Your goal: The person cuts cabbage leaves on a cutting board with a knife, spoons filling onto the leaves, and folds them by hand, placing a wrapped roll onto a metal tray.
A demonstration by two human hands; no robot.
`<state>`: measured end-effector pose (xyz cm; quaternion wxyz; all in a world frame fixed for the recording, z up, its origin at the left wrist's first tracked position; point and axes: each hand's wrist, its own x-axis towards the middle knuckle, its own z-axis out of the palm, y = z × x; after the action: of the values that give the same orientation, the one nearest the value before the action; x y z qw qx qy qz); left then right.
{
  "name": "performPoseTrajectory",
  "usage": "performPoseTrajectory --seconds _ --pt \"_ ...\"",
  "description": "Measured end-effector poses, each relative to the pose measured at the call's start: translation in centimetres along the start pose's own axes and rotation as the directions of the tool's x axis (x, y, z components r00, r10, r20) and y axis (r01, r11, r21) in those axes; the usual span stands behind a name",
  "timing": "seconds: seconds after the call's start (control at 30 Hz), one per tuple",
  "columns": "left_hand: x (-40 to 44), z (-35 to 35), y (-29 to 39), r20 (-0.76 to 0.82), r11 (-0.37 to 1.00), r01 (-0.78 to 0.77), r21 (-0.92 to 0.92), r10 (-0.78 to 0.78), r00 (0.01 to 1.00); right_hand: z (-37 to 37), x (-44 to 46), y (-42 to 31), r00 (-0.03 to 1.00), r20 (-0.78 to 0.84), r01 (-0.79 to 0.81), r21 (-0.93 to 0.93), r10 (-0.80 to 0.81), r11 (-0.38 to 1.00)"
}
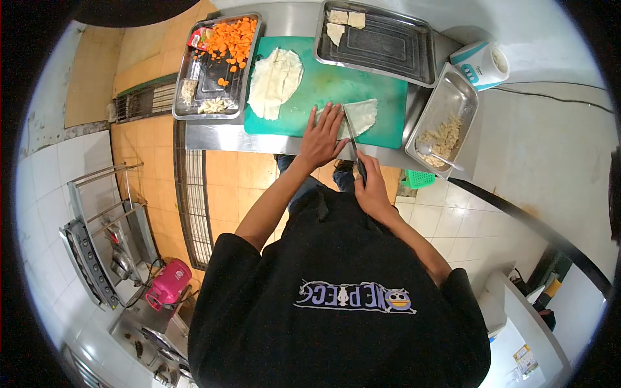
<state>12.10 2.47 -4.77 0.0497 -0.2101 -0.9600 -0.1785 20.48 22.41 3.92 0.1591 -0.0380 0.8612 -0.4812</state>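
My right hand (374,191) is wrapped round the dark handle of a kitchen knife (351,137). The blade lies across a thin pale sheet of dough (361,116) on the green cutting board (323,81). Flat on the left part of that sheet rests my left hand (321,137), fingers stretched out beside the blade and covering some of the dough. A larger pale dough sheet (275,84), looking layered or in strips, lies on the board's left side.
A tray (202,107) at left holds chopped orange carrots (234,40) and a red packet (200,39). Behind the board, another tray (388,48) carries several pale squares (347,19). At right stand a pan (460,97) with crumbly filling (443,137) and a spoon, and a tissue pack (479,64).
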Motion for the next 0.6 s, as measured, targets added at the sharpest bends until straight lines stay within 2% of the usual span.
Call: performPoseTrajectory --seconds 0.6 --pt "-0.1 -0.1 0.0 -0.007 1.0 -0.002 -0.011 0.002 1.0 -1.7 -1.6 -1.4 0.998 0.052 -0.04 -0.041 0.042 0.998"
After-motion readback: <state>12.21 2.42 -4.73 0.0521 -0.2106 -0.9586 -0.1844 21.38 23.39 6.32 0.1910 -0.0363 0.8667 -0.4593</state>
